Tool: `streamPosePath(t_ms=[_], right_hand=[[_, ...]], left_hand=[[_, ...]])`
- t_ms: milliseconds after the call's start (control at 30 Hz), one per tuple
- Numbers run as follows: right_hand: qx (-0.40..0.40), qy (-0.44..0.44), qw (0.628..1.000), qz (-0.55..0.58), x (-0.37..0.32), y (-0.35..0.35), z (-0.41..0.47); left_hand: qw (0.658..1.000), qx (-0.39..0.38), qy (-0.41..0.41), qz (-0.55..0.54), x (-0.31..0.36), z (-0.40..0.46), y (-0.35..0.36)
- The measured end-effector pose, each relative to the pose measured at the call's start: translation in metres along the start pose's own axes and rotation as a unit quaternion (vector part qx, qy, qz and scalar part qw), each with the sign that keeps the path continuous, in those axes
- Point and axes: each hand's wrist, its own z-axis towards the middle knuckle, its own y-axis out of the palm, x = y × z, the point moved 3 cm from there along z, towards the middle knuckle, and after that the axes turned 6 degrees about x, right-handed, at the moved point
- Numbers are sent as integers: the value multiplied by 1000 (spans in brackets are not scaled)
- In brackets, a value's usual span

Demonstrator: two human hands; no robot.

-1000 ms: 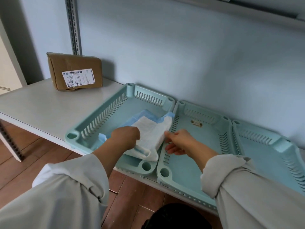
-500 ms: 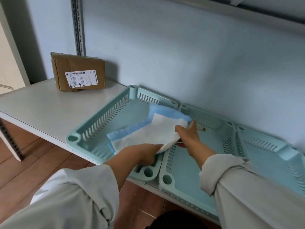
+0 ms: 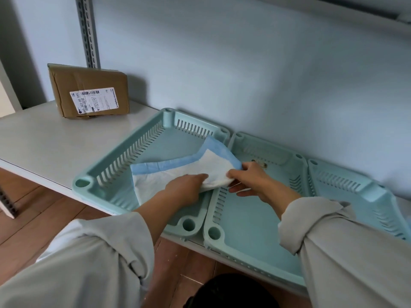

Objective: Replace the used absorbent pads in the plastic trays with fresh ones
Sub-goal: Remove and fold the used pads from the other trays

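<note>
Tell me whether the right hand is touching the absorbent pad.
Touching: the head view shows the right hand pinching the folded absorbent pad at its right end.

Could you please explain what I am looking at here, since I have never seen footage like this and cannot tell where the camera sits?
There is no machine: a person wears one camera on the head, looking down at their own two hands. On a pale shelf lie three light green plastic trays side by side. Over the left tray, the left hand and right hand both hold a partly folded absorbent pad, white with blue edging. The middle tray and right tray hold no pad. A cardboard parcel with a label stands at the back left.
</note>
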Motion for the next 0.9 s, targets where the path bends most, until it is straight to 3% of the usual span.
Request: streamPosePath(t_ms=[133,200,300,400,467,533,633,733,800,900], right_hand=[[-22,10,994,111,5,-16,-4],[-11,-3,994,107,6,-14,-7],[69,-59,991,102,4,-10,-10],[171,-90,967,165,3,-17,-10],[197,-90,954,207,4,-22,-13],[177,-95,955,219,4,-25,-15],[88,-77,971,207,2,-24,-18],[35,-33,987,151,7,-23,-17],[46,-15,992,116,11,-22,-14],[164,23,970,178,19,-31,-9]], left_hand=[[999,16,-14,-35,-2,-3,-6],[999,17,2,-30,6,-6,-6],[1000,-9,26,-10,15,-8,1],[999,-11,31,-39,18,-9,2],[998,-11,32,-47,19,-9,0],[999,-17,34,-38,20,-11,-2],[999,-23,35,-20,19,-14,-6],[999,-22,30,0,14,-14,-8],[999,-24,30,8,14,-16,-8],[999,-35,33,2,16,-18,-7]])
